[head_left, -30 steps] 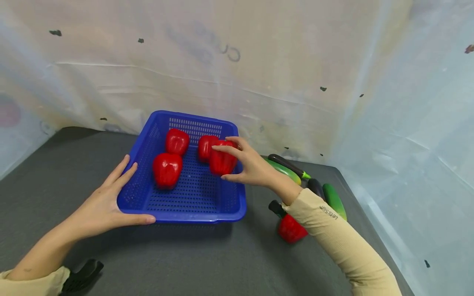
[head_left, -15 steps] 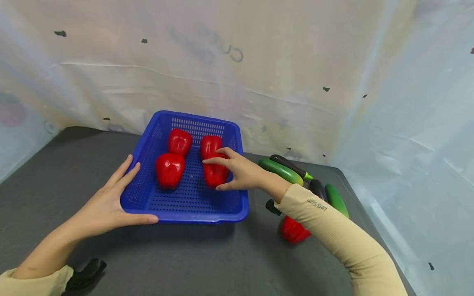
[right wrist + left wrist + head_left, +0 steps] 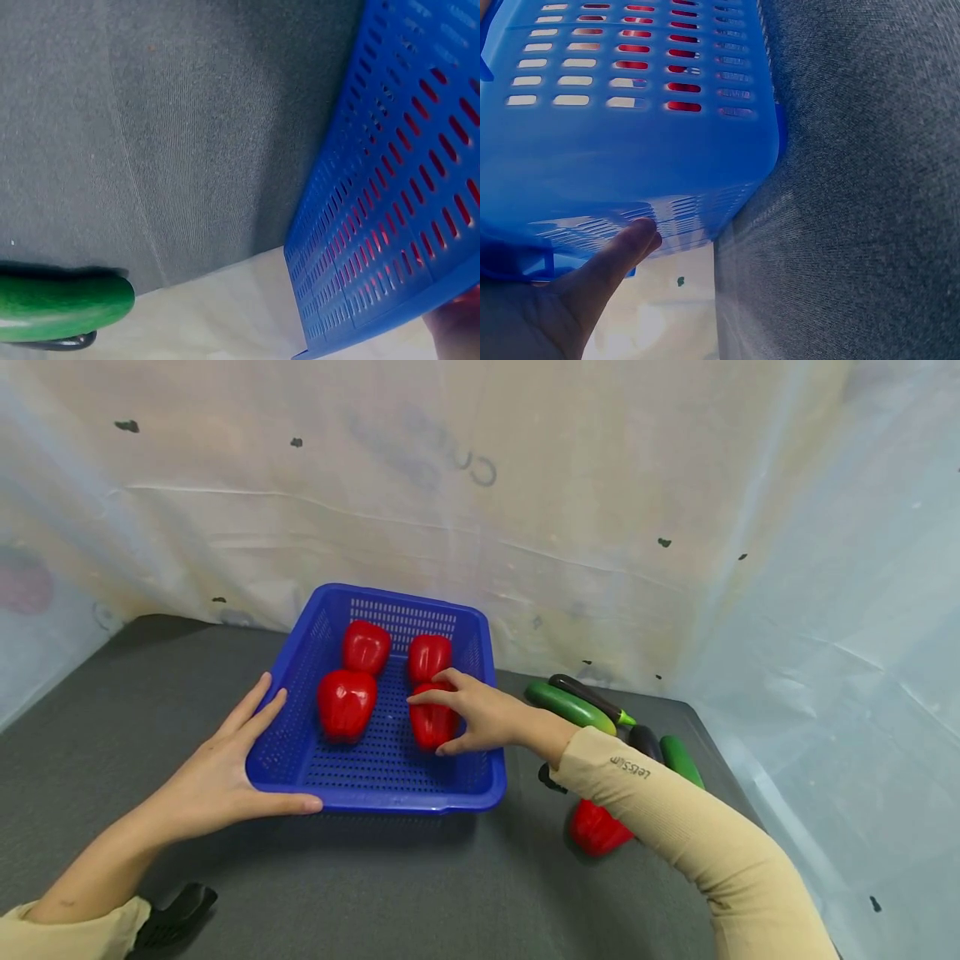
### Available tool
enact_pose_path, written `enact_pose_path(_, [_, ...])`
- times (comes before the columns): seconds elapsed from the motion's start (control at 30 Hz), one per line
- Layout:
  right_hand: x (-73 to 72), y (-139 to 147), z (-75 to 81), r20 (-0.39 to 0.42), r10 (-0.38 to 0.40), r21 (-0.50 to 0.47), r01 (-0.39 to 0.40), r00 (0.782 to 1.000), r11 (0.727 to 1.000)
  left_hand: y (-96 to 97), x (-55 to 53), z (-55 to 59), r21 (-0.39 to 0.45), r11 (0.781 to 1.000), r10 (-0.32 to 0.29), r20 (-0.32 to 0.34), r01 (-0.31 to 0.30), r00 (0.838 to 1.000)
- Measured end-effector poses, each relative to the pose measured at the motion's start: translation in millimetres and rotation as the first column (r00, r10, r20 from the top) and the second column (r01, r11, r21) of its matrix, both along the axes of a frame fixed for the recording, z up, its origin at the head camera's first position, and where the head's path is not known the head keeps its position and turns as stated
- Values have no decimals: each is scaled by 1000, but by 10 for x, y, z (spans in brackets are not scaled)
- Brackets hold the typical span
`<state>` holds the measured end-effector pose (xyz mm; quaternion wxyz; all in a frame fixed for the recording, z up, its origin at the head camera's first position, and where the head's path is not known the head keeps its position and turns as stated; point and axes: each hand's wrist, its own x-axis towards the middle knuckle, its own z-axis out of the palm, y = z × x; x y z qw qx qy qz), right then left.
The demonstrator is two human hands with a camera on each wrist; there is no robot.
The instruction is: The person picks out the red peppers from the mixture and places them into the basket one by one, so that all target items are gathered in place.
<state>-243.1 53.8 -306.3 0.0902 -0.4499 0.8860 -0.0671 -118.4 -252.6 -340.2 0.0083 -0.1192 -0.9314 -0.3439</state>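
Note:
A blue perforated basket [image 3: 375, 802] stands on the grey table with several red bell peppers inside. My left hand [image 3: 217, 777] is spread round its near left corner, thumb along the front rim and straight fingers against the left side. In the left wrist view, a finger [image 3: 611, 262] lies along the basket's outer wall. My right hand [image 3: 480, 714] reaches over the right rim and holds a red bell pepper [image 3: 431, 727] between thumb and fingers, low in the basket. Behind that pepper sits another red bell pepper [image 3: 429, 657]; two more stand on the left side.
Right of the basket lie a green cucumber-like vegetable [image 3: 570, 707], a dark eggplant [image 3: 588, 697], another dark one and a second green one [image 3: 678, 760]. A red bell pepper [image 3: 597, 828] is partly hidden by my right sleeve. Plastic sheeting [image 3: 480, 510] hangs behind the table.
My right hand has moved left and toward me with the pepper, lowering it to the basket's floor in front of the rear pepper. The left hand stays at the corner.

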Motion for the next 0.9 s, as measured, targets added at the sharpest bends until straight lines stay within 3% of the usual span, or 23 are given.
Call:
enact_pose_path(0.4, [-75,-94,13,-9,13,85,-13,1000,996,2,11,6,3,1000,12,27,-12,1000])
enact_pose_path(0.9, [-165,-192,61,35,-31,180,24,999,983,5,34,11,50,999,-4,-5,4,1000])
